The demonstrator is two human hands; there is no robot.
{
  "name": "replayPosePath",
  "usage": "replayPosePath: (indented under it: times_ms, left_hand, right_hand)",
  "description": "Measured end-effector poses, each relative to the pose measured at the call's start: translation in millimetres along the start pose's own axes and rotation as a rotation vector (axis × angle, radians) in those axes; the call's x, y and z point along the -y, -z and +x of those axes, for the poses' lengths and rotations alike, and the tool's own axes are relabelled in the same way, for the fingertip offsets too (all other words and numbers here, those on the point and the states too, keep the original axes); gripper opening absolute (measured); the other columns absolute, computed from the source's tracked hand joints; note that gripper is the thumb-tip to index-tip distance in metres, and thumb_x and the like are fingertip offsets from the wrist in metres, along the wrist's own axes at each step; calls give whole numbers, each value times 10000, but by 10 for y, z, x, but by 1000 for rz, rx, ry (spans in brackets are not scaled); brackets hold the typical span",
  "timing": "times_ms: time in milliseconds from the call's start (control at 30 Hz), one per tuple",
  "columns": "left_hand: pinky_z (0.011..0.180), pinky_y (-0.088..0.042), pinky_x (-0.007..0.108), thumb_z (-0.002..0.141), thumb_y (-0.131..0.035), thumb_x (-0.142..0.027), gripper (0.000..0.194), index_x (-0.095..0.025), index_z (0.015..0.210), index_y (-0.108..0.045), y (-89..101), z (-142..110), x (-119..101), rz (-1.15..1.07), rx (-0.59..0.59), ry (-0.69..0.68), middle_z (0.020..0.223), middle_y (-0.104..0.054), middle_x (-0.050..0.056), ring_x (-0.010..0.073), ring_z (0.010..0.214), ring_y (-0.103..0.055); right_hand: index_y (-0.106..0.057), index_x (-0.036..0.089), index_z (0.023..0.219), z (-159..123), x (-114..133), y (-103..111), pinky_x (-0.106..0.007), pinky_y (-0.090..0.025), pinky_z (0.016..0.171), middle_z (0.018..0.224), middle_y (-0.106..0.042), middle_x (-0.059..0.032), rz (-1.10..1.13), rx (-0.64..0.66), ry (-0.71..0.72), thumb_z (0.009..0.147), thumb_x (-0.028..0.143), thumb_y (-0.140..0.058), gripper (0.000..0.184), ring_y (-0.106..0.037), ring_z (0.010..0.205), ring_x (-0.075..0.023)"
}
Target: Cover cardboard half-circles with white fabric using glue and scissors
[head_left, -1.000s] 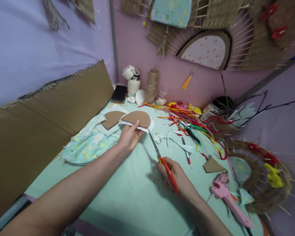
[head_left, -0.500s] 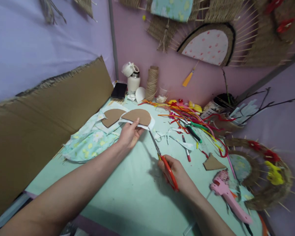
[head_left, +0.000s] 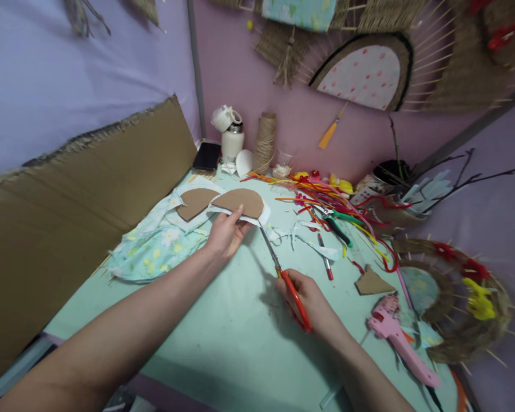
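Note:
My left hand (head_left: 228, 233) pinches a half-round piece of cardboard (head_left: 242, 200) by its straight edge, thumb on top and fingers beneath. White fabric (head_left: 265, 214) lies under that cardboard and sticks out around it. My right hand (head_left: 302, 297) grips scissors with red-orange handles (head_left: 295, 297); their blade tips touch the fabric at the cardboard's right corner. Behind and left, a second cardboard piece (head_left: 194, 203) rests on a floral mint cloth (head_left: 163, 249). Thin fabric scraps (head_left: 313, 245) lie right of the blades.
A pink glue gun (head_left: 401, 340), a marker (head_left: 325, 257), green-handled pliers (head_left: 338, 229) and a pile of pipe cleaners (head_left: 326, 197) lie to the right. A twine roll (head_left: 265, 143) and a white bottle (head_left: 232, 143) stand behind. A cardboard sheet (head_left: 90, 212) walls the left side.
The view has tilted slightly downward, so the wall hangings sit higher in the frame. Both hands, the cardboard and the scissors keep nearly the same position relative to each other.

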State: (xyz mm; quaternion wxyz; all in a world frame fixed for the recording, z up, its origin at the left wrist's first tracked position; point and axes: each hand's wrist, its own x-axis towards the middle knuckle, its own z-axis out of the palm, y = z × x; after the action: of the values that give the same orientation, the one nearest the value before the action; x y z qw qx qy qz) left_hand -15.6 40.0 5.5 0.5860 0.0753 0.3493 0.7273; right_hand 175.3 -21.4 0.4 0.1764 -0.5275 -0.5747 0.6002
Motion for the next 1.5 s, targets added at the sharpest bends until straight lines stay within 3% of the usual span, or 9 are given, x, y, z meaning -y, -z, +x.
replayPosePath:
  times_ms: [300, 600, 733, 867, 1033, 1167, 1233, 1300, 1500]
  left_hand:
    - [879, -535, 317, 850, -552, -58, 284, -172, 1109, -581, -4, -5, 5, 13, -1, -11, 961, -724, 54, 149, 868, -688]
    - [847, -538, 285, 840, -542, -36, 276, -183, 1071, -583, -2, 87, -125, -9, -53, -146, 913, -724, 23, 112, 787, -684]
    - [837, -548, 306, 825, -575, -69, 287, -205, 1078, -575, -21, -7, -43, 41, 62, -94, 894, -719, 8, 137, 816, -689]
    - [822, -560, 355, 790, -662, -157, 301, -207, 1073, -571, -16, -258, 199, 151, 235, 31, 991, -709, 40, 192, 880, -685]
    - [810, -554, 372, 746, -725, -219, 262, -219, 985, -616, 7, -497, 411, 279, 399, 172, 1040, -710, 54, 248, 957, -668]
    - [838, -532, 375, 683, -765, -378, 362, -208, 983, -654, 25, -312, 124, 289, 465, 261, 1039, -719, 69, 273, 1005, -651]
    - [799, -537, 417, 691, -653, -613, 538, -167, 991, -668, 63, -152, -133, 320, 520, 362, 1000, -724, 116, 311, 978, -655]
    - [749, -537, 406, 717, -552, -687, 631, -121, 961, -687, 113, -38, -355, 452, 592, 454, 940, -727, 155, 320, 928, -666]
    - [593, -498, 235, 640, -778, -301, 270, -148, 855, -724, 155, -89, -450, 995, 814, 606, 857, -736, 76, 198, 731, -670]
  right_hand:
    - [-392, 217, 622, 12, -15, 26, -209, -272, 384, 484, -358, 80, -55, -28, 22, 731, 475, -664, 389, -372, 392, -76]
    - [-418, 207, 637, 44, -67, 40, -202, -265, 363, 473, -373, 79, -36, -73, 41, 748, 544, -637, 417, -375, 374, -75]
    - [-460, 206, 745, 83, -79, 37, -206, -286, 355, 469, -465, 69, 123, -161, 96, 801, 580, -574, 395, -398, 359, -86]
    - [-467, 208, 825, 139, -59, 57, -219, -382, 429, 584, -562, 43, 349, -281, 291, 772, 512, -645, 356, -493, 443, -102]
    - [-423, 234, 859, 186, -73, 146, -196, -351, 420, 535, -498, 100, 496, -391, 317, 701, 372, -754, 392, -467, 414, -82]
    - [-410, 237, 840, 170, -62, 346, -183, -306, 388, 500, -460, 116, 478, -356, 306, 700, 353, -764, 398, -406, 372, -62]
    - [-425, 232, 850, 144, -43, 467, -183, -298, 382, 494, -465, 114, 422, -281, 288, 711, 352, -754, 377, -380, 360, -55]
    - [-445, 225, 866, 115, -26, 563, -179, -289, 374, 479, -466, 111, 326, -242, 262, 720, 357, -746, 360, -375, 359, -57]
    - [-458, 216, 858, 99, 4, 602, -169, -244, 339, 419, -433, 110, 136, -227, 213, 743, 421, -714, 347, -346, 347, -68]
